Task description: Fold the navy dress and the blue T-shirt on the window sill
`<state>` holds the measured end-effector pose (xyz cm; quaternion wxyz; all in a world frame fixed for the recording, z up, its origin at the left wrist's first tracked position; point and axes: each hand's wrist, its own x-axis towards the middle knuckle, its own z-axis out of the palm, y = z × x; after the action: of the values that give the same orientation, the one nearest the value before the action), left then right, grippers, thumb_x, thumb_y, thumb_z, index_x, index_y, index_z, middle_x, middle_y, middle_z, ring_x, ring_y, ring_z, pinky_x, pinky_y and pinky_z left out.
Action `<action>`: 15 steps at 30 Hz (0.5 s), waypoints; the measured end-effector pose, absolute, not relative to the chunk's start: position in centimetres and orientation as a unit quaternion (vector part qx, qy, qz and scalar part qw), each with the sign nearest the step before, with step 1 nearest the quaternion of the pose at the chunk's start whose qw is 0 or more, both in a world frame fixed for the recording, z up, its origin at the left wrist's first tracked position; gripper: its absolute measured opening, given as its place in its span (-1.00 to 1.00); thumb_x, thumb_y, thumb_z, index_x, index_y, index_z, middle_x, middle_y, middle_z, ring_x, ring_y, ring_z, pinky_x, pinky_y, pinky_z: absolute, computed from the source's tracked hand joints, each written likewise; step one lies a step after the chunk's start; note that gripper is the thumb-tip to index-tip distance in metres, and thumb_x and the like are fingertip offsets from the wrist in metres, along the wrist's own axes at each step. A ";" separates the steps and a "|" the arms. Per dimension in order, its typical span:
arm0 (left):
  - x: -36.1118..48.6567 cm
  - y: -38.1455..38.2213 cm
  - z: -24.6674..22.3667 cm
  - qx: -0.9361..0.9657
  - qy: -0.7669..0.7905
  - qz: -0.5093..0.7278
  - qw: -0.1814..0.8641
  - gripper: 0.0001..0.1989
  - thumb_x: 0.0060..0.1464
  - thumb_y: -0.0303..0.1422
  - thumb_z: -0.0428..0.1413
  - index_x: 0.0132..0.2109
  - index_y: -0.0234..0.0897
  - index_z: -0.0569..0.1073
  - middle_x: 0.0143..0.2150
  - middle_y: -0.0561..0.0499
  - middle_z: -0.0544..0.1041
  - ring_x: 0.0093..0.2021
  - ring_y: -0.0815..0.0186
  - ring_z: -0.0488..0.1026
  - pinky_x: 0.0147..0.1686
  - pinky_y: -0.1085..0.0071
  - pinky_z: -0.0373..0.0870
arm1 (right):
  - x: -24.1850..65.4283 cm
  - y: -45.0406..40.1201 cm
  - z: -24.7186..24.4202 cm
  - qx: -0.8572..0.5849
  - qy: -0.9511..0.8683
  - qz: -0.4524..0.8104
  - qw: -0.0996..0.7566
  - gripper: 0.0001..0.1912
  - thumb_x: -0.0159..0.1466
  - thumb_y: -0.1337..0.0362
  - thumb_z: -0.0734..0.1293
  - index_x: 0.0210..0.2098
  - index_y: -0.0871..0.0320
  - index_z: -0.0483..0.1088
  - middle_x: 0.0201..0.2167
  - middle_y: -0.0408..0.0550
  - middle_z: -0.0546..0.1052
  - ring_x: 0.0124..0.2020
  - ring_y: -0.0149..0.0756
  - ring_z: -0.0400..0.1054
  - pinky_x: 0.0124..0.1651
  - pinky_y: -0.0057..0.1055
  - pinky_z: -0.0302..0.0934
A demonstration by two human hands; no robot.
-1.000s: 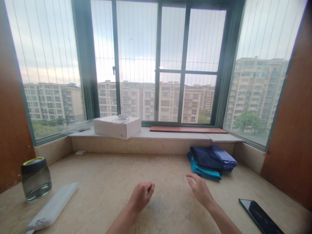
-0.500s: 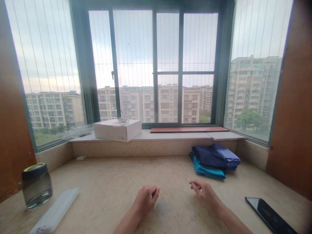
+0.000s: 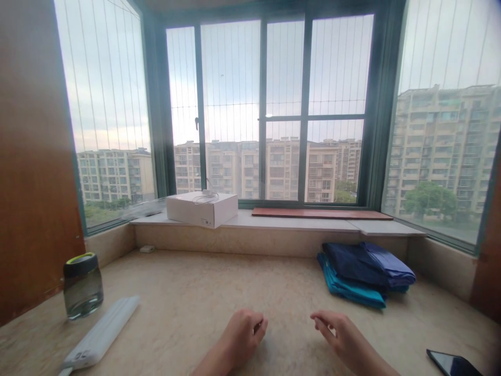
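My left hand [image 3: 245, 335] rests low over the pale stone ledge [image 3: 219, 284], its fingers loosely curled in, with nothing visible in them. To its right, and apart from it, my right hand [image 3: 340, 334] has thumb and fingertips bent close together around a small empty gap. Nearest to the right hand is a folded pile of cloth [image 3: 354, 269], dark navy and violet over bright teal. A phone [image 3: 450, 361] lies at the lower right, partly cut off by the frame.
At left stand a tinted bottle [image 3: 83, 292] with a dark lid and a white power strip [image 3: 104, 331]. On the raised sill are a white box [image 3: 201, 210] with a cable on top and a reddish board [image 3: 321, 213]. A small white object [image 3: 147, 249] lies in the back left corner.
My view has turned left, so the surroundings appear farther right and less of the phone shows. Both hands keep nearly the same curled pose.
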<state>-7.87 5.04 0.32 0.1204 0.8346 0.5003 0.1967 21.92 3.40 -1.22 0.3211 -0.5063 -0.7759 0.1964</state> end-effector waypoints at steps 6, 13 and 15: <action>-7.7 4.9 0.3 0.837 0.497 0.193 0.121 -0.59 0.29 -0.22 -0.12 -0.54 -0.21 0.11 -0.59 0.13 0.10 -0.55 0.39 0.12 -0.46 0.36 -0.08 | 21.9 3.1 -1.1 -0.507 -0.783 0.191 0.305 -0.59 0.42 0.09 0.12 -0.16 0.09 0.57 -0.30 -0.01 0.63 -0.26 -0.16 0.51 -0.21 -0.38 0.25; -7.5 4.6 0.3 0.844 0.493 0.177 0.117 -0.61 0.27 -0.26 -0.10 -0.53 -0.23 0.13 -0.59 0.14 0.10 -0.54 0.41 0.09 -0.46 0.37 -0.08 | 21.9 2.8 -0.7 -0.504 -0.794 0.179 0.289 -0.60 0.41 0.10 0.14 -0.14 0.09 0.58 -0.28 0.00 0.64 -0.25 -0.15 0.51 -0.15 -0.34 0.28; -7.4 4.5 0.5 0.848 0.488 0.171 0.117 -0.62 0.26 -0.28 -0.09 -0.53 -0.23 0.12 -0.59 0.15 0.09 -0.54 0.41 0.08 -0.46 0.37 -0.08 | 22.1 2.8 -0.6 -0.502 -0.795 0.175 0.291 -0.59 0.42 0.09 0.14 -0.12 0.09 0.58 -0.26 0.01 0.65 -0.22 -0.15 0.52 -0.11 -0.34 0.29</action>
<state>-7.35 4.47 0.46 0.1171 0.8476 0.4884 0.1712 22.06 2.75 -0.58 0.2905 -0.5024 -0.7953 0.1751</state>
